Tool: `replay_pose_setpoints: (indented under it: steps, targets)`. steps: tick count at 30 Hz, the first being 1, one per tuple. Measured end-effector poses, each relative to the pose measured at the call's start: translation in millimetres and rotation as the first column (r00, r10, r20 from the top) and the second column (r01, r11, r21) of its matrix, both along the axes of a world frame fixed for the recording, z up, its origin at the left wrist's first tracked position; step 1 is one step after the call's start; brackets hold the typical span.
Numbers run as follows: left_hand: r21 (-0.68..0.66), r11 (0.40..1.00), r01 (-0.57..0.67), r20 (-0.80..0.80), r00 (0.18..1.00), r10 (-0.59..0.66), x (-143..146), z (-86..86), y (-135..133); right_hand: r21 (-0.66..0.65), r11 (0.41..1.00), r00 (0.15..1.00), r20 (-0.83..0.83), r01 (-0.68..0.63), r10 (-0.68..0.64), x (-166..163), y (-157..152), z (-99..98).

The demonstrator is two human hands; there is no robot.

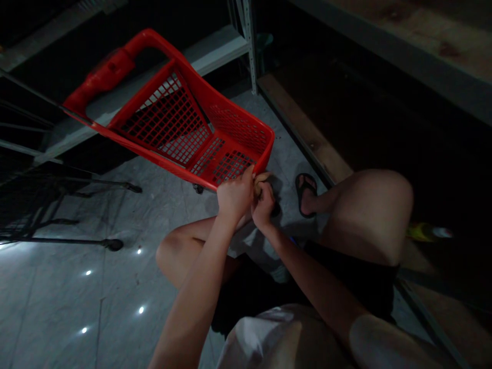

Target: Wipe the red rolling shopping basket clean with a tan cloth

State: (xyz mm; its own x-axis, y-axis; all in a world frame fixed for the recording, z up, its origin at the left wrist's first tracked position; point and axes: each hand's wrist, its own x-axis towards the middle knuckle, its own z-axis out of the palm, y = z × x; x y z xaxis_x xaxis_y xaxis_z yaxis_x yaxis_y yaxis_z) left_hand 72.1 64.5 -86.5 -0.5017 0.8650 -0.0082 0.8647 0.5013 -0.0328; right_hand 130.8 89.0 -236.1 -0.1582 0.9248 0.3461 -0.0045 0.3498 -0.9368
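Person squatting, knees up either side, white shirt at the bottom edge. Both forearms run up to the middle, where the hands meet. Left hand is curled shut, grip closed on a small brown lump. Right hand comes in from below with fingers bent onto the same lump, so it looks like a two-handed pinch, probably to keep a small item steady. The lump sits between the fingertips, right at the near corner of the red basket. Can't tell if the left knuckles touch the rim or only overlap it.

The basket is tipped up on its near end with its handle high at the far left, and the mesh inside looks bare. A small wheel shows under it, and that's probably why it leans.

A black sandal is on the foot beside the hands. Tiled floor with light spots. Black wire rack at left, mostly lost in the dark.

Metal shelf behind, its contents unreadable. Right side is nearly black. Something yellow-green sits past the knee, too blurred to identify. The lump is half hidden by fingers, so no ID on that either.
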Motion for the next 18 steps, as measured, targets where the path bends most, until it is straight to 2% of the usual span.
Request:
replay_pose_setpoints:
  steps: [2, 4, 6, 10, 12, 13, 15, 18]
  targets:
    - [0.006, 1.0, -0.016, 0.007, 1.0, 0.016, 0.9, -0.4, -0.8, 0.031, 0.998, 0.998, -0.046, 0.051, -0.05, -2.0, 6.9, 0.6]
    - [0.002, 0.999, -0.035, 0.016, 0.999, 0.035, 2.1, -0.2, -2.0, -0.05, 0.987, 0.981, -0.111, 0.155, -0.159, -8.9, 26.4, 4.6]
    - [-0.013, 0.999, -0.05, 0.026, 0.998, 0.051, 3.5, 0.3, -2.8, -0.147, 0.963, 0.958, -0.142, 0.227, -0.248, -19.9, 59.6, 10.5]
    - [-0.032, 0.998, -0.058, 0.029, 0.998, 0.059, 6.3, 1.0, -0.8, -0.11, 0.98, 0.968, -0.176, 0.164, -0.181, -39.8, 133.4, 20.1]
    - [-0.028, 0.997, -0.067, 0.017, 0.998, 0.067, 7.3, 0.9, 1.5, -0.095, 0.986, 0.968, -0.195, 0.14, -0.156, -41.6, 146.4, 21.8]
    - [-0.025, 0.997, -0.073, 0.012, 0.997, 0.073, 7.5, 0.8, 2.6, -0.107, 0.987, 0.97, -0.198, 0.121, -0.14, -40.2, 142.4, 21.7]
    - [-0.016, 0.997, -0.081, 0.009, 0.997, 0.081, 7.5, 0.5, 3.8, -0.168, 0.982, 0.976, -0.188, 0.082, -0.113, -33.9, 114.1, 19.6]
    - [-0.004, 0.998, -0.069, 0.009, 0.998, 0.069, 6.2, 0.6, 3.5, -0.267, 0.961, 0.981, -0.159, 0.065, -0.111, -21.0, 40.8, 13.1]
